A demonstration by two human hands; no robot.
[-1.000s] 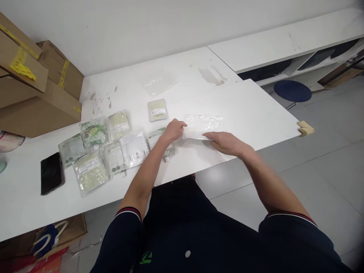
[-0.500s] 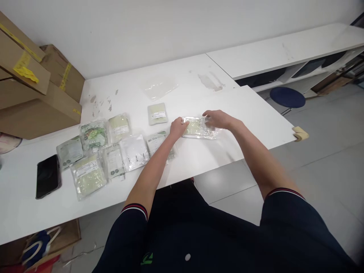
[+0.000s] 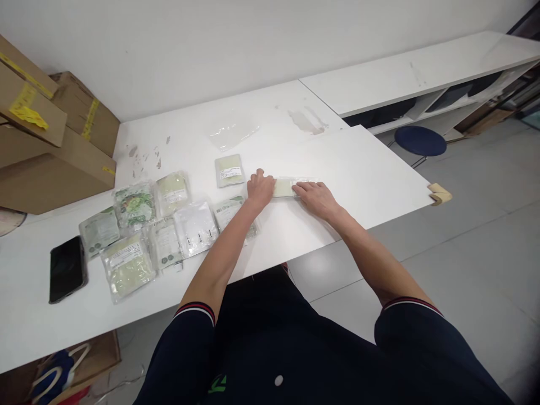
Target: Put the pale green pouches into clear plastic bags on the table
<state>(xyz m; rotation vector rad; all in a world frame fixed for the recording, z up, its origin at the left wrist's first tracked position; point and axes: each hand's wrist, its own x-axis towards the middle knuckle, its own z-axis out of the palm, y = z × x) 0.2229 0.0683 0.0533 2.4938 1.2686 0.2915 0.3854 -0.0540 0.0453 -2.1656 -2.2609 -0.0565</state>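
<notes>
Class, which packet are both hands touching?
The pale-green packet, with the left hand at its left end and the right hand on it; all others lie further left.

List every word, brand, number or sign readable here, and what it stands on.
No word or number is legible.
Packet between left hand and right hand: nothing readable.
White labels on other pale green packets: print too small.
Grey-green packets: print too small.
White packet: black marks, unreadable.
Yellow tape: any print too blurred.
Shirt: green emblem, no readable letters.
</notes>
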